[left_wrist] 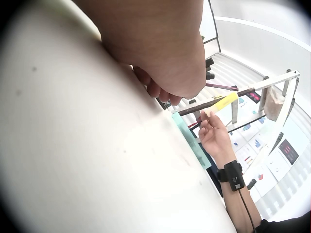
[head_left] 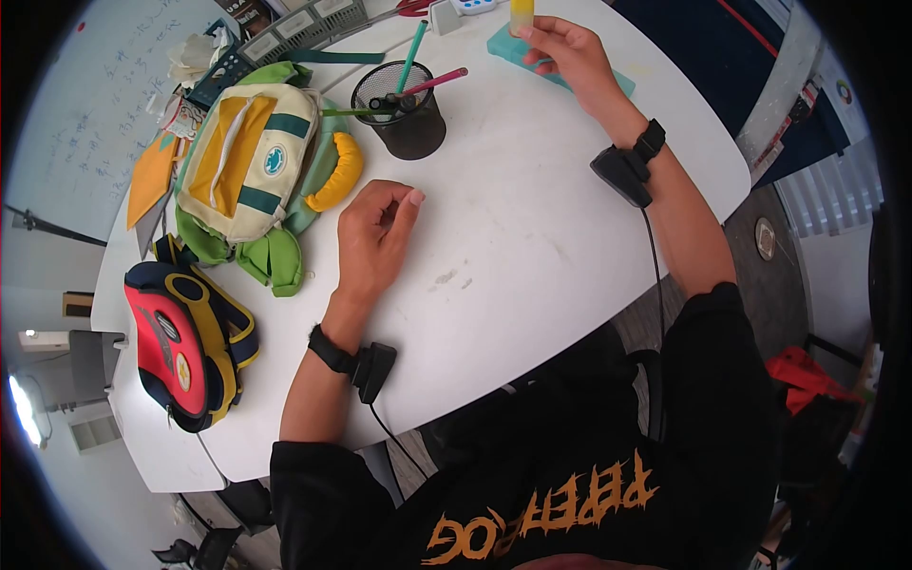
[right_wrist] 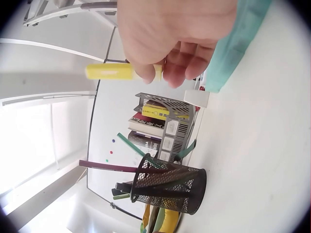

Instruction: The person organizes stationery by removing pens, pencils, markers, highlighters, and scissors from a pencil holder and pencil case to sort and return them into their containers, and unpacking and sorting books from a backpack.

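Note:
My right hand [head_left: 575, 62] pinches a yellow tube with a pale lower end [right_wrist: 109, 72] between thumb and fingers. The tube stands upright in the head view, above a long teal case [head_left: 617, 84] lying at the table's far edge. Nearer the middle, my left hand [head_left: 373, 233] rests on the white table [head_left: 532, 218] with fingers loosely curled and nothing in it. Just beyond that hand stands a black mesh pen cup [head_left: 415, 133] holding a teal pen [head_left: 414, 52], a pink pen [head_left: 437, 80] and other items.
A cream, green and yellow backpack [head_left: 252, 157] lies left of the pen cup. Closer to me on the left is a red and navy bag [head_left: 180, 347]. A grey organiser basket [head_left: 304, 28] with books stands at the back. Cables hang from both wrist cameras.

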Tool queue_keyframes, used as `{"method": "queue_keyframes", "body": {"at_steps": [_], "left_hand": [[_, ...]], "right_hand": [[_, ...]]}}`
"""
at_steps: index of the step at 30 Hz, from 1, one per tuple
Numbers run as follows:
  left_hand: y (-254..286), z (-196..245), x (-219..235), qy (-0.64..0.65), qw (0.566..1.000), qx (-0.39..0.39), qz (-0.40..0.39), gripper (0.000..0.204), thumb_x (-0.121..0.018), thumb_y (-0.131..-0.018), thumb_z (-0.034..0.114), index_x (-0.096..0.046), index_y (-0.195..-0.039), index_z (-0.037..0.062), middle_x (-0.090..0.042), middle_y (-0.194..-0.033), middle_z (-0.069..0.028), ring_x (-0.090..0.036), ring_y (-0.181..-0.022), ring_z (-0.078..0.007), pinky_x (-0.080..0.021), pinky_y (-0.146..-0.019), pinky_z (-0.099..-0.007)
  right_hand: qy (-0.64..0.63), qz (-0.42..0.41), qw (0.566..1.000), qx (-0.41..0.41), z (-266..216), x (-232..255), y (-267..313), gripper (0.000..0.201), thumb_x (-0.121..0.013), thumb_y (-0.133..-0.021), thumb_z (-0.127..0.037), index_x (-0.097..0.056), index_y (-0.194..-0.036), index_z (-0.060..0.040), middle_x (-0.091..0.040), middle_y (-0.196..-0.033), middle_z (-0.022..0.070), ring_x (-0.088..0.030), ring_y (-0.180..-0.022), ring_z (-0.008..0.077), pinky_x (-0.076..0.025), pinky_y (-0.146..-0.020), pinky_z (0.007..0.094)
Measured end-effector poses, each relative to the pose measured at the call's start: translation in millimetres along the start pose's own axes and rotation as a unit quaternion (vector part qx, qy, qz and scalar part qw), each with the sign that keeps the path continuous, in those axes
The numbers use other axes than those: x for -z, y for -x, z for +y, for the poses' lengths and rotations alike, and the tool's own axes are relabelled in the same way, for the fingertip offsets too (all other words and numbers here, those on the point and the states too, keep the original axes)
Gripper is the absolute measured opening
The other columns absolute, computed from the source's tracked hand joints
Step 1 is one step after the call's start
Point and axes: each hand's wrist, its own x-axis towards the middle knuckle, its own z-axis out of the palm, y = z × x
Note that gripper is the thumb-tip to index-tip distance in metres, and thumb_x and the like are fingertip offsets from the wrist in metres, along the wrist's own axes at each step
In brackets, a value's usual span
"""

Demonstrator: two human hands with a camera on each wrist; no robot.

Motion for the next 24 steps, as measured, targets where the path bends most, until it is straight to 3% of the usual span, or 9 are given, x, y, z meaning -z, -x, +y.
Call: {"method": "queue_keyframes", "body": {"at_steps": [12,14,15,17,18,20,24], "left_hand": [[1,-1,0,-0.003,1.0,0.013,-0.008,0.021,-0.071,-0.105,0.016,-0.072,-0.1,-0.0051,-0.069,-0.093,-0.0067,-0.059,-0.081,-0.0116,-0.048,-0.073,-0.0269],[1,0,0,0.0,1.0,0.018,-0.009,0.021,-0.07,-0.105,0.015,-0.072,-0.1,-0.0051,-0.069,-0.093,-0.0066,-0.059,-0.081,-0.0115,-0.048,-0.073,-0.0268],[1,0,0,-0.001,1.0,0.016,-0.007,0.021,-0.07,-0.105,0.015,-0.072,-0.1,-0.005,-0.069,-0.093,-0.0064,-0.059,-0.081,-0.0113,-0.048,-0.073,-0.0268],[1,-1,-1,-0.001,1.0,0.013,-0.006,0.021,-0.07,-0.105,0.015,-0.072,-0.1,-0.0049,-0.069,-0.093,-0.0063,-0.059,-0.081,-0.0111,-0.048,-0.073,-0.0267],[1,-1,-1,0.0,1.0,0.013,-0.006,0.021,-0.07,-0.105,0.015,-0.072,-0.1,-0.005,-0.069,-0.093,-0.0062,-0.059,-0.081,-0.0111,-0.048,-0.073,-0.0267],[1,-1,-1,0.002,1.0,0.013,-0.007,0.021,-0.07,-0.105,0.015,-0.072,-0.1,-0.005,-0.069,-0.093,-0.0061,-0.059,-0.081,-0.0111,-0.048,-0.073,-0.0267],[1,0,-1,0.005,1.0,0.019,-0.007,0.021,-0.071,-0.105,0.016,-0.073,-0.1,-0.0048,-0.069,-0.092,-0.0061,-0.059,-0.081,-0.0112,-0.048,-0.073,-0.0268]], "right_hand": [[-0.013,-0.003,1.0,0.002,1,4,-5,0.043,-0.083,-0.096,-0.03,-0.074,-0.13,-0.0057,-0.078,-0.106,0.0016,-0.066,-0.083,0.006,-0.055,-0.079,0.0227],[-0.047,-0.025,0.998,-0.02,9,3,-10,0.022,-0.074,-0.102,-0.016,-0.072,-0.122,-0.0065,-0.074,-0.095,-0.0027,-0.064,-0.075,0.0038,-0.051,-0.068,0.0181],[-0.047,-0.025,0.998,-0.02,11,3,-8,0.022,-0.074,-0.102,-0.016,-0.072,-0.122,-0.0065,-0.074,-0.095,-0.0027,-0.064,-0.075,0.0038,-0.051,-0.068,0.0181],[0.02,0.007,0.999,0.025,14,5,-6,0.045,-0.081,-0.097,-0.032,-0.073,-0.133,-0.0058,-0.078,-0.105,0.0012,-0.065,-0.08,0.005,-0.055,-0.08,0.0224],[0.02,0.007,0.999,0.025,14,4,-7,0.045,-0.081,-0.097,-0.032,-0.073,-0.133,-0.0058,-0.078,-0.105,0.0012,-0.065,-0.08,0.005,-0.055,-0.08,0.0224],[-0.101,-0.049,0.993,-0.034,14,3,-10,0.027,-0.075,-0.099,-0.01,-0.071,-0.125,-0.0046,-0.076,-0.098,-0.0002,-0.066,-0.077,0.0049,-0.054,-0.07,0.0193],[-0.114,-0.031,0.992,-0.033,11,1,-9,0.029,-0.076,-0.099,-0.008,-0.069,-0.127,-0.0032,-0.076,-0.1,0.0021,-0.066,-0.077,0.0055,-0.055,-0.07,0.0207]]}}
